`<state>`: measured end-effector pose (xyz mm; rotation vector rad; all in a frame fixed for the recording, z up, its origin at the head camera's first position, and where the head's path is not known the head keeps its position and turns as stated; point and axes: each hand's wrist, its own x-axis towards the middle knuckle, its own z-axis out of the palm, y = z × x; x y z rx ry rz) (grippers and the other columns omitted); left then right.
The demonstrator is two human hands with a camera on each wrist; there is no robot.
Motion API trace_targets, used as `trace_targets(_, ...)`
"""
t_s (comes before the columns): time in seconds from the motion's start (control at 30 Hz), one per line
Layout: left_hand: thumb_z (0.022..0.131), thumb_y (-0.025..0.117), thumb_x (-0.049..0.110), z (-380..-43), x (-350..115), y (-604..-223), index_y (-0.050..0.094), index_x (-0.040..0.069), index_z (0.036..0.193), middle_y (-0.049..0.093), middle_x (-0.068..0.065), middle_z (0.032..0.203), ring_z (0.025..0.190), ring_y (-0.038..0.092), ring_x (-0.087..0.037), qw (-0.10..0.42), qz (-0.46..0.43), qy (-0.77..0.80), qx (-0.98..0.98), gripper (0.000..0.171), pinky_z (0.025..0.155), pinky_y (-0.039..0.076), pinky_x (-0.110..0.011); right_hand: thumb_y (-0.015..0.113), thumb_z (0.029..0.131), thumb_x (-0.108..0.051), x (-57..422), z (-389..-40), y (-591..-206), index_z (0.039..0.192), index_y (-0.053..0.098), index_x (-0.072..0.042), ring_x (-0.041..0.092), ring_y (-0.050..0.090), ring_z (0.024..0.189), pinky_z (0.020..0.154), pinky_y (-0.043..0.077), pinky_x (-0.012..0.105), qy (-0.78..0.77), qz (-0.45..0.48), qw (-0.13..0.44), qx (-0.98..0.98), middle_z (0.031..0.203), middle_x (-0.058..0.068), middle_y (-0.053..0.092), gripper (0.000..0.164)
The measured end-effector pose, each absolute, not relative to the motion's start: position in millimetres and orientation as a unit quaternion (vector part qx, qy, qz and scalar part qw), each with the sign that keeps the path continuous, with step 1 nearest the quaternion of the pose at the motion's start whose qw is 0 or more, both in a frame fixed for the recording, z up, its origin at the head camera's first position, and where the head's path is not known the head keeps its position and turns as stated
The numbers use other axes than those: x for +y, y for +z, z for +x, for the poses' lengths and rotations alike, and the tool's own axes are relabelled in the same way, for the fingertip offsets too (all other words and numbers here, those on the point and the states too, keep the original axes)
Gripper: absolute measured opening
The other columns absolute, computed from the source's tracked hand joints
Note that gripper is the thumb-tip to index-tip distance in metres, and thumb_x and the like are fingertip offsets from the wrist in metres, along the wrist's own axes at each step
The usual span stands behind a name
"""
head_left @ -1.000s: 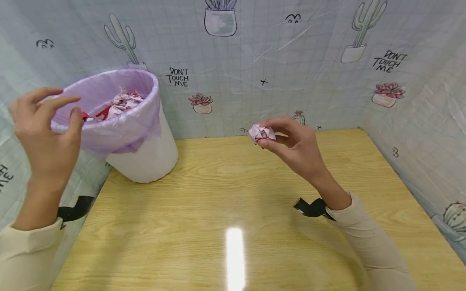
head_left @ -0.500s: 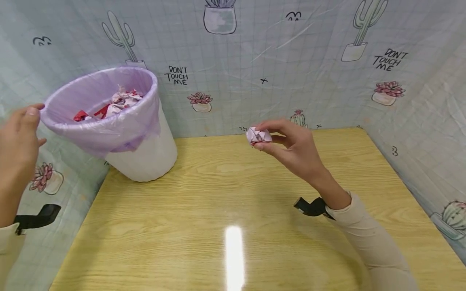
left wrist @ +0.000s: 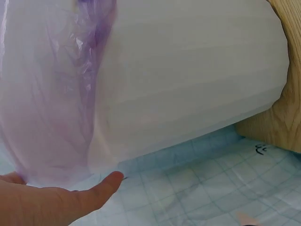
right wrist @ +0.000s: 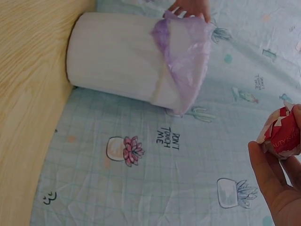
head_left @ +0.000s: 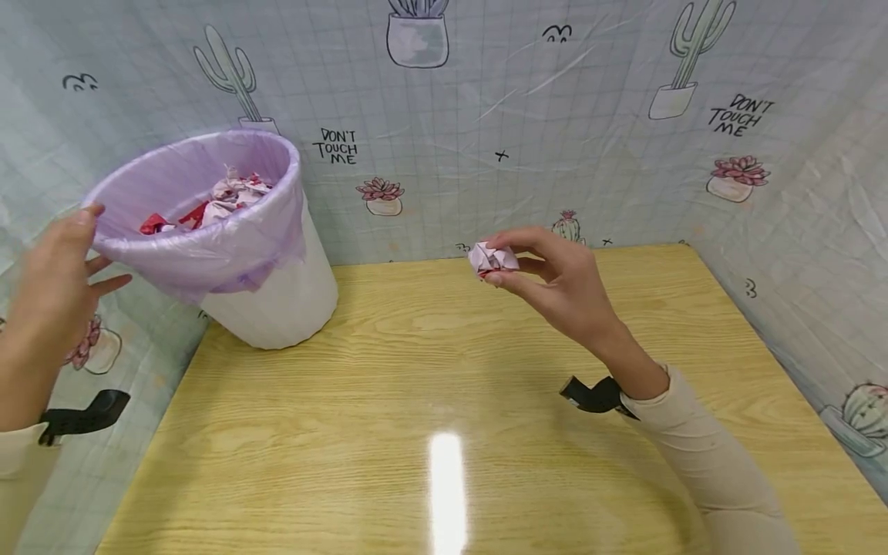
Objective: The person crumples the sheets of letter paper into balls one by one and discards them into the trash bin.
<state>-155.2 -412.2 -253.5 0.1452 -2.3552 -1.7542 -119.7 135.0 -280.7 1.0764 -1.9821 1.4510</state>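
Note:
My right hand (head_left: pixel 562 281) pinches a crumpled paper ball (head_left: pixel 492 260) between thumb and fingers, above the table's right half in the head view. In the right wrist view the ball (right wrist: pixel 283 134) shows a red side with partly legible white lettering. My left hand (head_left: pixel 52 293) is beside the left side of a white bin (head_left: pixel 284 301), with fingertips at its rim and other fingers stretched out below. Over the bin's rim lies a purple plastic liner (head_left: pixel 229 250). Inside are several crumpled white and red papers (head_left: pixel 232 200). Part of the left hand falls outside the left wrist view (left wrist: pixel 51 202).
The bin stands at the back left of a wooden table (head_left: pixel 361 401). A cloth (head_left: pixel 444 154) printed with cacti hangs behind and along both sides. Black wrist mounts (head_left: pixel 593 395) sit on both forearms.
My left hand has swung down and left from in front of the bin's opening to the outside of its rim, then slightly right. The right hand with the paper ball has shifted very slightly left.

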Motion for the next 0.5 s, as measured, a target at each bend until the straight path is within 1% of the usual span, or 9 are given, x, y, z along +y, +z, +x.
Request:
trace_targets(0.03, 0.107, 0.046, 0.044, -156.4, -412.8, -255.3, 0.027, 0.029, 0.161, 0.022, 0.006, 0.165, 0.146, 0.034, -0.017, 0.098, 0.045, -0.614, -0.782, 0.059, 0.082, 0.054, -0.014, 0.075, 0.078, 0.022, 135.3, -119.5, -280.4, 0.113, 0.065, 0.010, 0.018, 0.067, 0.100, 0.087, 0.059, 0.033, 0.526, 0.390, 0.229, -0.720, 0.114, 0.020, 0.069, 0.039)
trace_targets(0.07, 0.107, 0.049, 0.041, -157.6, -413.4, -257.2, 0.026, 0.028, 0.161, 0.022, 0.005, 0.165, 0.145, 0.035, -0.018, 0.095, 0.042, -0.635, -0.766, 0.060, 0.071, 0.054, -0.011, 0.075, 0.078, 0.021, 135.5, -119.3, -280.0, 0.113, 0.065, 0.010, 0.018, 0.067, 0.100, 0.087, 0.059, 0.033, 0.525, 0.391, 0.230, -0.721, 0.114, 0.020, 0.069, 0.038)
trace_targets(0.1, 0.106, 0.051, 0.039, -158.7, -413.7, -259.1, 0.025, 0.029, 0.161, 0.021, 0.005, 0.165, 0.143, 0.035, -0.019, 0.092, 0.039, -0.655, -0.749, 0.062, 0.063, 0.053, -0.010, 0.075, 0.078, 0.022, 135.7, -119.1, -279.4, 0.114, 0.065, 0.010, 0.018, 0.067, 0.101, 0.087, 0.059, 0.033, 0.524, 0.390, 0.231, -0.721, 0.114, 0.021, 0.069, 0.038)
trace_targets(0.2, 0.106, 0.052, 0.034, -160.7, -412.7, -264.3, 0.018, 0.036, 0.161, 0.012, 0.007, 0.168, 0.146, 0.030, -0.026, 0.080, 0.038, -0.686, -0.722, 0.065, 0.060, 0.055, -0.015, 0.075, 0.077, 0.022, 136.2, -119.3, -277.6, 0.113, 0.065, 0.011, 0.017, 0.068, 0.101, 0.086, 0.059, 0.032, 0.525, 0.391, 0.236, -0.718, 0.113, 0.022, 0.069, 0.038)
trace_targets(0.27, 0.107, 0.052, 0.029, -161.1, -412.4, -266.8, 0.016, 0.038, 0.160, 0.010, 0.008, 0.167, 0.142, 0.034, -0.029, 0.075, 0.030, -0.709, -0.701, 0.065, 0.060, 0.057, -0.019, 0.075, 0.076, 0.024, 136.4, -120.4, -276.0, 0.112, 0.065, 0.012, 0.017, 0.069, 0.101, 0.086, 0.059, 0.032, 0.529, 0.394, 0.240, -0.712, 0.111, 0.024, 0.069, 0.039)
trace_targets(0.33, 0.108, 0.050, 0.023, -161.7, -412.9, -268.8, 0.016, 0.037, 0.158, 0.009, 0.009, 0.165, 0.130, 0.046, -0.027, 0.071, 0.017, -0.734, -0.676, 0.062, 0.060, 0.058, -0.023, 0.074, 0.075, 0.025, 137.0, -122.2, -274.3, 0.110, 0.065, 0.013, 0.017, 0.070, 0.098, 0.084, 0.060, 0.032, 0.533, 0.396, 0.244, -0.707, 0.110, 0.024, 0.069, 0.038)
trace_targets(0.4, 0.108, 0.050, 0.021, -162.8, -412.7, -269.7, 0.018, 0.036, 0.157, 0.009, 0.009, 0.163, 0.117, 0.053, -0.021, 0.071, 0.012, -0.749, -0.659, 0.061, 0.060, 0.058, -0.025, 0.073, 0.076, 0.026, 137.5, -125.3, -271.9, 0.109, 0.065, 0.013, 0.017, 0.070, 0.095, 0.083, 0.060, 0.032, 0.543, 0.392, 0.248, -0.700, 0.109, 0.024, 0.069, 0.036)
trace_targets(0.43, 0.108, 0.051, 0.020, -163.2, -412.2, -269.8, 0.019, 0.036, 0.156, 0.009, 0.010, 0.163, 0.110, 0.055, -0.017, 0.072, 0.012, -0.755, -0.652, 0.060, 0.059, 0.058, -0.026, 0.072, 0.078, 0.025, 137.8, -127.4, -270.8, 0.108, 0.064, 0.013, 0.017, 0.071, 0.093, 0.082, 0.061, 0.032, 0.547, 0.388, 0.250, -0.698, 0.109, 0.023, 0.070, 0.033)
trace_targets(0.5, 0.108, 0.051, 0.019, -163.9, -410.9, -269.9, 0.021, 0.036, 0.155, 0.008, 0.010, 0.163, 0.106, 0.057, -0.015, 0.073, 0.013, -0.765, -0.640, 0.059, 0.059, 0.058, -0.027, 0.072, 0.081, 0.022, 138.7, -132.0, -268.8, 0.106, 0.064, 0.013, 0.018, 0.071, 0.091, 0.080, 0.061, 0.032, 0.555, 0.377, 0.254, -0.697, 0.108, 0.022, 0.070, 0.028)
